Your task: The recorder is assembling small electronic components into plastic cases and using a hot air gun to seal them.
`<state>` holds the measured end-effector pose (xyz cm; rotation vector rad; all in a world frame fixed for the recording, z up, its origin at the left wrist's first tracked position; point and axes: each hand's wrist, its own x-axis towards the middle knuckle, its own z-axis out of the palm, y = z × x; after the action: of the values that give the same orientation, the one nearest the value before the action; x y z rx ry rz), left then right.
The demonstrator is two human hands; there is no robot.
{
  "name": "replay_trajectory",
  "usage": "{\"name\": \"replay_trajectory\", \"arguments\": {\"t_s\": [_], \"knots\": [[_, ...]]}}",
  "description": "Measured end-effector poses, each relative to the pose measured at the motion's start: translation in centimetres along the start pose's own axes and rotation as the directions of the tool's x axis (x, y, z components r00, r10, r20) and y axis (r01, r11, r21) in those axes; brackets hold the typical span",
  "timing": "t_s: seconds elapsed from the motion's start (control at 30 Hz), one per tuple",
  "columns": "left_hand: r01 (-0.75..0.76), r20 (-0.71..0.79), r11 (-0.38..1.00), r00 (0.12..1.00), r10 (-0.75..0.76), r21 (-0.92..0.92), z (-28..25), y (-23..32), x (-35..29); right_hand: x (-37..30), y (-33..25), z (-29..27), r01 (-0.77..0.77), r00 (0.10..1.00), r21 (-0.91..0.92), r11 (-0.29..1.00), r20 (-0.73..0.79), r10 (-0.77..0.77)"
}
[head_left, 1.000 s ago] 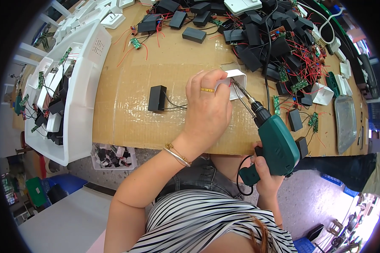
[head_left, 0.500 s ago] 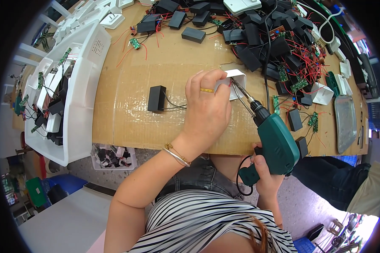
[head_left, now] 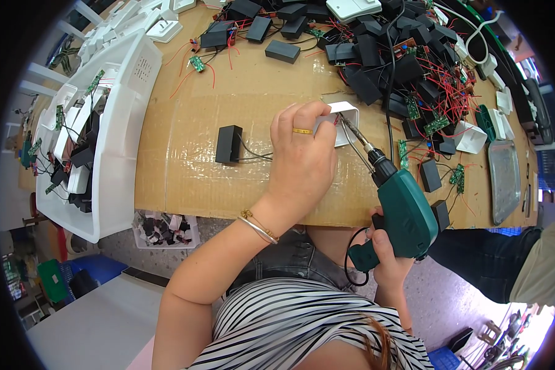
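Observation:
My right hand [head_left: 390, 262] is wrapped round the handle of a green soldering gun [head_left: 408, 213], its metal tip pointing up and left. The tip reaches inside a small white plastic casing [head_left: 350, 112], close to a bit of red wire. My left hand [head_left: 302, 163] is closed on that casing from its left side, fingers bent over the edge; the fingertips are partly hidden. Dark wires run from under the left hand to a black rectangular box [head_left: 229, 145] lying on the cardboard-covered table [head_left: 185, 166].
A heap of black boxes [head_left: 407, 68] with red wires and green circuit boards [head_left: 438, 124] fills the back right. On the left stands a white bin [head_left: 120, 142] of parts. A metal tray [head_left: 504, 182] lies far right; a black cable [head_left: 393, 92] hangs past the casing.
The soldering gun has shifted very slightly right and down, its tip still inside the casing. My left hand and the casing stay almost still.

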<state>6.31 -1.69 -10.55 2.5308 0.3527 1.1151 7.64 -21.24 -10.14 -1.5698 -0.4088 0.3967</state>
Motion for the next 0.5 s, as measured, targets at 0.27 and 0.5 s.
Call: {"name": "replay_trajectory", "arguments": {"t_s": [0.27,0.5], "knots": [[-0.008,-0.011,1.000,1.000,0.008,0.005,0.10,0.05,0.06,0.14,-0.12,0.07,0.004,1.000,0.002,1.000,0.004,-0.004],[-0.002,0.000,1.000,1.000,0.002,-0.003,0.08,-0.03,0.04,0.10,-0.30,0.28,-0.007,1.000,0.002,1.000,-0.022,0.007]]}}
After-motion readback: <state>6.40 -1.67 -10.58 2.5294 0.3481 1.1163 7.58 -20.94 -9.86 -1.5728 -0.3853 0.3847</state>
